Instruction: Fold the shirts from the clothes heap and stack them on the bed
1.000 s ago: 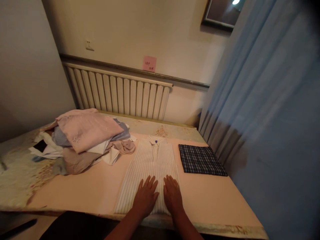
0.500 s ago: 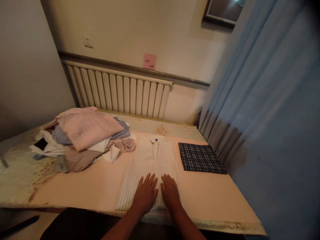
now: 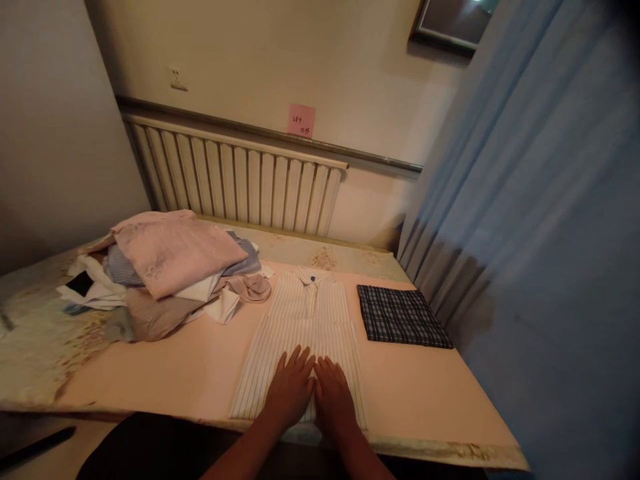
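A white shirt [image 3: 313, 313] with dark stripes lies in a long narrow shape in front of me, its collar at the far end and its near end at the table edge. My left hand [image 3: 293, 380] rests flat on its lower part, fingers extended. Just beside it, my right hand [image 3: 334, 393] also lies flat on the shirt, palm down, its index side close against the left hand. Neither hand grips the cloth. To the right of the shirt is a dark plaid cloth [image 3: 404, 316], folded into a flat rectangle.
A loose heap of clothes [image 3: 180, 253], pink on top, lies at the left. The peach cloth [image 3: 415, 387] covers much of the table. Behind stands a radiator [image 3: 240, 180] against the wall; a blue curtain [image 3: 540, 233] hangs along the right side.
My right hand has slid left across the shirt until it meets my left hand. The left hand stays in almost the same place.
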The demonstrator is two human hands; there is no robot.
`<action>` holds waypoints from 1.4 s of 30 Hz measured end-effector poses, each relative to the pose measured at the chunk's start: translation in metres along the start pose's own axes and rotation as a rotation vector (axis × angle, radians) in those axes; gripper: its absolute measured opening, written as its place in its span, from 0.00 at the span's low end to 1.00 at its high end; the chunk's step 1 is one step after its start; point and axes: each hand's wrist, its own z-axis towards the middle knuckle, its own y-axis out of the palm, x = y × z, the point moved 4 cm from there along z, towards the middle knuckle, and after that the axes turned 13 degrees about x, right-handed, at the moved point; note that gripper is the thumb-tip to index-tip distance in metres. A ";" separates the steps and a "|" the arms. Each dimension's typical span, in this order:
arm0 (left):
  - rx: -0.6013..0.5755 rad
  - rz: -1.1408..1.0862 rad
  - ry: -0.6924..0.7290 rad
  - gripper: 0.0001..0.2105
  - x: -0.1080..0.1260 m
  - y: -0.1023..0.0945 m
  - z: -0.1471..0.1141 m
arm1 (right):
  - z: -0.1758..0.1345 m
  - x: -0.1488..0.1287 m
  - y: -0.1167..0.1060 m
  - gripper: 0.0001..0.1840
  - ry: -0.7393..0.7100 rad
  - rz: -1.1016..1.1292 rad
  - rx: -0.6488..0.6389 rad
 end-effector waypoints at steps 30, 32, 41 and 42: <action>0.034 0.028 0.012 0.22 -0.002 0.004 0.000 | -0.001 -0.019 -0.011 0.23 -0.024 -0.019 -0.087; 0.039 0.033 0.016 0.22 -0.003 0.006 -0.001 | -0.005 -0.019 -0.010 0.23 -0.011 -0.028 -0.064; 0.038 0.029 0.018 0.22 -0.003 0.005 -0.002 | -0.008 -0.022 -0.017 0.25 -0.035 -0.020 -0.106; 0.036 0.024 0.020 0.22 -0.003 0.005 -0.002 | -0.007 -0.021 -0.018 0.25 -0.037 -0.015 -0.111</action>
